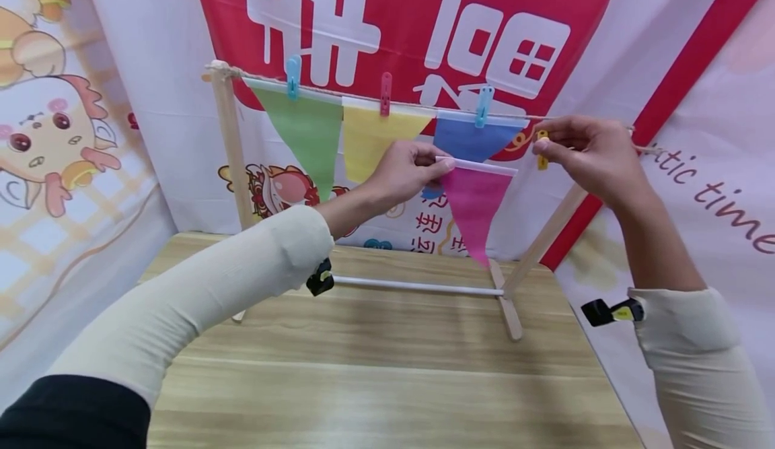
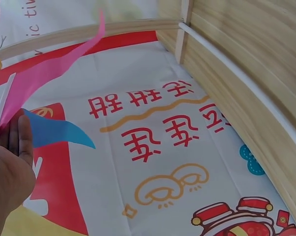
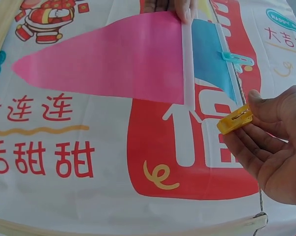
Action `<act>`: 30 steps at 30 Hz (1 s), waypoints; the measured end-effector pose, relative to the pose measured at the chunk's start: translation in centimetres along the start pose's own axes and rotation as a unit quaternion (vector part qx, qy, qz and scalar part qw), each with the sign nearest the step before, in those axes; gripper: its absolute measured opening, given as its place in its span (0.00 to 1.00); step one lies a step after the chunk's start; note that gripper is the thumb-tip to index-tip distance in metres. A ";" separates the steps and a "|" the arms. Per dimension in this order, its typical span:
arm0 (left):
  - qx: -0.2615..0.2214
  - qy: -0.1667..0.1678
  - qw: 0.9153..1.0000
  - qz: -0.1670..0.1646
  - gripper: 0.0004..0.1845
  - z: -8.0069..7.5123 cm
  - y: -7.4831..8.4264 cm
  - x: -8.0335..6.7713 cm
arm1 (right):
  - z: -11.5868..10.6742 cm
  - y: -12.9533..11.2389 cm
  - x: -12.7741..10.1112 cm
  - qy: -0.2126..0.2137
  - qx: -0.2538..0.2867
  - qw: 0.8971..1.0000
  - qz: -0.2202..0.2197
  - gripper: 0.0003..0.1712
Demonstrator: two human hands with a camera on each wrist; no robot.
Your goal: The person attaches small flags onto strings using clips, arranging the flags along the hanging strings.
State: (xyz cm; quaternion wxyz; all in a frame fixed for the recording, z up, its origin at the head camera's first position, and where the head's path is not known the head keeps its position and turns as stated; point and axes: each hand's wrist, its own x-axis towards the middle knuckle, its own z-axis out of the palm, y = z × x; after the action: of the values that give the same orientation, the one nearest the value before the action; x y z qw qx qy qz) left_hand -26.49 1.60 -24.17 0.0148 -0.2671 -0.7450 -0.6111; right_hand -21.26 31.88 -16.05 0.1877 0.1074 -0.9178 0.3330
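Note:
My left hand [image 1: 407, 169] pinches a pink triangular pennant [image 1: 478, 203] by one end of its white top edge, holding it in front of the blue pennant [image 1: 469, 138]. A yellow clothespin [image 3: 235, 119] is pinched between thumb and fingers of my right hand [image 1: 596, 156], close to the twine [image 1: 545, 118] and right of the pink pennant. Along the twine hang a green pennant [image 1: 305, 129] and a yellow pennant [image 1: 375, 132]. A blue clothespin [image 1: 293, 77] holds the green one, a red clothespin [image 1: 385, 93] the yellow, another blue clothespin [image 1: 484, 106] the blue.
Two wooden posts carry the twine, the left post [image 1: 230, 143] and the slanted right post [image 1: 547, 237]. A white rod [image 1: 418, 286] joins them low down, above the wooden table [image 1: 387, 382]. A printed cloth backdrop [image 1: 139, 65] stands close behind.

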 end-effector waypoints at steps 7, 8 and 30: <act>-0.027 -0.001 1.000 0.001 0.14 0.7 0.3 0.3 | -0.1 -0.4 0.1 0.021 0.006 1.000 0.003 0.33; -0.031 -0.002 1.000 0.001 0.14 0.7 0.4 0.4 | -0.1 -0.4 0.1 0.024 0.007 1.000 0.004 0.33; -0.073 -0.003 0.997 0.007 0.14 2.3 1.2 1.3 | -0.3 -0.8 0.2 0.062 0.031 0.998 0.005 0.29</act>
State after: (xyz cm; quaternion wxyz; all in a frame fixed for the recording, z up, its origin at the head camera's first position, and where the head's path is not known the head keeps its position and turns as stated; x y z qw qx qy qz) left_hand -26.38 4.37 -23.20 -0.0024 -0.2744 -0.6968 -0.6626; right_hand -21.16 31.46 -15.33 0.2394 0.0874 -0.8942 0.3681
